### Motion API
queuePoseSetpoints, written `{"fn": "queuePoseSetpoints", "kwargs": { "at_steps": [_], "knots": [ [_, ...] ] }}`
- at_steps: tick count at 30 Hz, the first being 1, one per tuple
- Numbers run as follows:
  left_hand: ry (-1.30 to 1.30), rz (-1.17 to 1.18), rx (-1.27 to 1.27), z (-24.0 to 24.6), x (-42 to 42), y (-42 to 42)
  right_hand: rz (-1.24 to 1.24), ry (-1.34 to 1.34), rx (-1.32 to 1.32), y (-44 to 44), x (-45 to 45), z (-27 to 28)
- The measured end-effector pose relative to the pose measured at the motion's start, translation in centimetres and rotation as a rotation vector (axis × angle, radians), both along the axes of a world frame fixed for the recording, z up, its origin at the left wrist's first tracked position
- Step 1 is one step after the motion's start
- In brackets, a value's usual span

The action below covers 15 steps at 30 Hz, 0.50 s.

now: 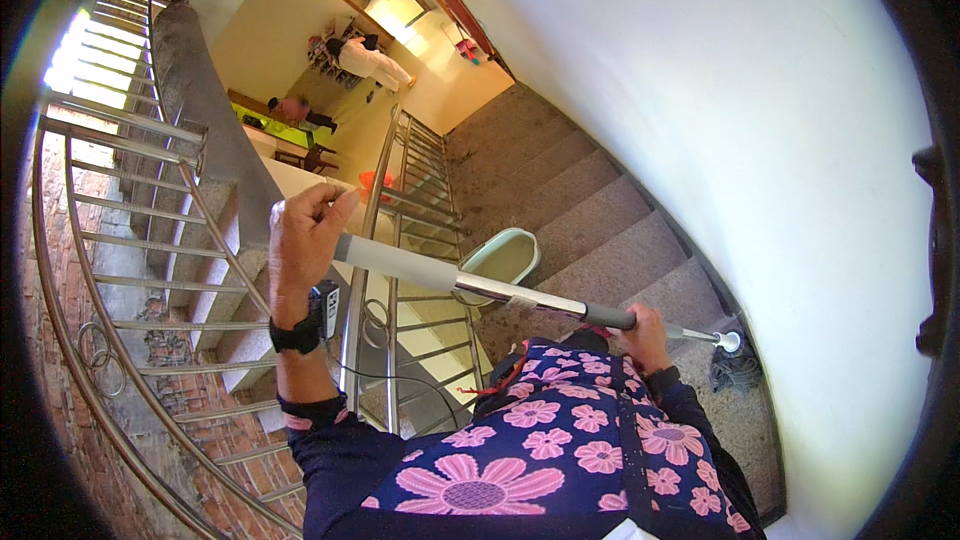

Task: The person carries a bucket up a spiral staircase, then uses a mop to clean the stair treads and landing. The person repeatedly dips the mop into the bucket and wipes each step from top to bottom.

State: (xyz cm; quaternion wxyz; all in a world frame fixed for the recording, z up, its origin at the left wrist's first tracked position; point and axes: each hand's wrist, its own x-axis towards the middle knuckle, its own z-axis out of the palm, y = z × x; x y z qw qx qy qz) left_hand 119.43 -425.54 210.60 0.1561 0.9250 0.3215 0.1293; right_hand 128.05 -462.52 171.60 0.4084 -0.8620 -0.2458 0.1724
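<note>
A string mop's telescopic handle (409, 264) slants across the view, in front of the dark blue apron (525, 457) with pink flowers. My right hand (643, 336) is closed around its grey lower grip. Its grey strands (735, 370) rest on a stair step beside the white wall. At the handle's upper end is my left hand (306, 240), fingers curled and thumb raised; whether it grips the end cannot be made out. A black band with a small device is on that wrist. Beyond the handle, an oval pale green bucket (534, 246) holding murky liquid stands on the stairs, partly hidden.
Stone stairs (592, 217) run between the curved white wall (720, 127) and a metal railing (394, 225). Another railing (161, 284) and steps are at left. On the floor below are two people (367, 64), a wooden stool (309, 160) and a pink dustpan (466, 49).
</note>
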Motion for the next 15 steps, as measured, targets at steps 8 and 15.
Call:
{"fn": "queuePoseSetpoints", "kwargs": {
  "at_steps": [8, 15],
  "knots": [
    [-0.298, 0.001, 0.349, -0.9, 1.2, -1.8, 0.016, 0.074, 0.107, -3.3, 1.3, -1.0],
    [-0.538, -0.091, 0.159, 0.8, 4.2, 0.6, -0.195, -0.124, 0.131, -4.7, 1.4, -2.0]
  ]
}}
